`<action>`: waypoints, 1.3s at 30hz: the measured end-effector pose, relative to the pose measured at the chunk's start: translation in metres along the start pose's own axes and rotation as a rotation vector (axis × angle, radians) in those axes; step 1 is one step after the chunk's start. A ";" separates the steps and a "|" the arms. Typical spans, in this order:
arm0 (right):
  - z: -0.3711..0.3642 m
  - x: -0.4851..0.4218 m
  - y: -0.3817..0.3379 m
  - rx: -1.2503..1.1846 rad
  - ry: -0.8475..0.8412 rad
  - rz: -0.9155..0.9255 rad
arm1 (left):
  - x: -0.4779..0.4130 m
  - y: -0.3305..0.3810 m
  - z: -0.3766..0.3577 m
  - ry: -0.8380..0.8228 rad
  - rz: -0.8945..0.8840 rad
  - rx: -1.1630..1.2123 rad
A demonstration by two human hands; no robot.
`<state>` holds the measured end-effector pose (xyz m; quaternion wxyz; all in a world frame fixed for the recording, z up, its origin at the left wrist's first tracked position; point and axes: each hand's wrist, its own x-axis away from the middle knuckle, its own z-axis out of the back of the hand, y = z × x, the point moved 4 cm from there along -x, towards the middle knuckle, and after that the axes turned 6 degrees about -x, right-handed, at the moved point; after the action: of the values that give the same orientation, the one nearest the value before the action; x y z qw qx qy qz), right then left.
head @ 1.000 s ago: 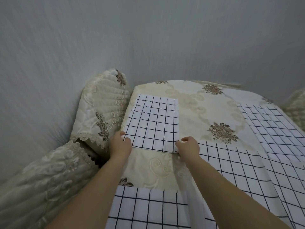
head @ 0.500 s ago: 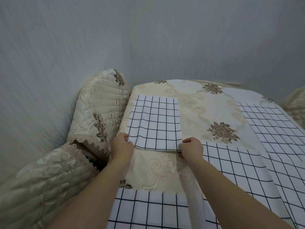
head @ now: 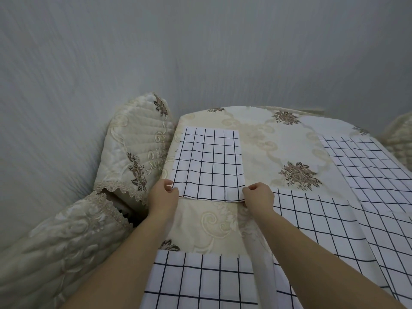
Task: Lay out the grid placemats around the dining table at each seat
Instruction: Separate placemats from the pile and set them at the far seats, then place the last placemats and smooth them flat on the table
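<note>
A white placemat with a black grid [head: 209, 161] lies flat at the far left seat of the dining table [head: 263, 139], which wears a cream floral cloth. My left hand [head: 163, 196] pinches the mat's near left corner. My right hand [head: 259, 197] pinches its near right corner. Another grid placemat [head: 200, 284] lies at the near edge under my arms. A larger one [head: 330, 224] covers the middle right, and one more [head: 365, 161] lies at the far right.
A chair with a quilted cream cover [head: 136, 152] stands against the table's left side, and a second covered chair [head: 55, 248] sits nearer on the left. A grey wall [head: 200, 52] runs behind. Part of another chair cover [head: 399, 137] shows at the right edge.
Both hands have drawn the far left placemat's near edge slightly toward me and straightened it; the grip on its two corners is unchanged.
</note>
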<state>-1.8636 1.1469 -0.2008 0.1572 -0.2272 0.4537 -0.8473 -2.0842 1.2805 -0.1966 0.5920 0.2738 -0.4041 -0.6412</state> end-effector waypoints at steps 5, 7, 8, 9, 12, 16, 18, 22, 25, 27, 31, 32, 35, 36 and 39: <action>0.011 0.011 -0.007 -0.113 0.024 0.001 | 0.006 0.004 0.009 0.019 0.011 0.079; 0.015 0.019 -0.008 -0.232 0.022 -0.010 | 0.010 0.005 0.013 0.000 0.016 0.126; 0.017 0.023 -0.008 -0.295 0.020 -0.018 | 0.013 0.005 0.014 -0.015 0.030 0.161; 0.019 0.027 -0.008 -0.354 0.008 -0.035 | 0.016 0.004 0.015 -0.026 0.048 0.209; 0.023 0.044 -0.008 -0.494 -0.062 -0.080 | 0.034 0.005 0.021 -0.061 0.105 0.316; 0.032 0.077 -0.007 -0.591 -0.125 -0.102 | 0.067 0.004 0.030 -0.095 0.150 0.400; 0.038 0.098 -0.006 -0.603 -0.161 -0.110 | 0.088 0.003 0.036 -0.107 0.147 0.425; 0.049 0.152 0.005 -0.612 -0.178 -0.133 | 0.138 0.000 0.046 -0.125 0.163 0.431; 0.055 0.200 0.027 -0.634 -0.168 -0.176 | 0.184 -0.002 0.051 -0.152 0.175 0.436; 0.061 0.233 0.041 -0.638 -0.156 -0.191 | 0.217 -0.006 0.055 -0.167 0.183 0.443; 0.079 0.291 0.065 -0.573 -0.140 -0.154 | 0.278 -0.019 0.067 -0.193 0.157 0.370; 0.084 0.303 0.070 -0.549 -0.139 -0.132 | 0.293 -0.020 0.071 -0.201 0.153 0.362; 0.101 0.333 0.083 -0.517 -0.130 -0.105 | 0.330 -0.027 0.082 -0.223 0.152 0.360; 0.107 0.343 0.087 -0.518 -0.127 -0.108 | 0.342 -0.029 0.084 -0.233 0.154 0.354; 0.124 0.369 0.098 -0.502 -0.111 -0.094 | 0.372 -0.034 0.085 -0.257 0.152 0.345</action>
<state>-2.1049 0.8332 -0.1335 0.0808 -0.3262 0.6294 -0.7006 -2.2287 0.9314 -0.1331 0.5268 0.2557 -0.5992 -0.5459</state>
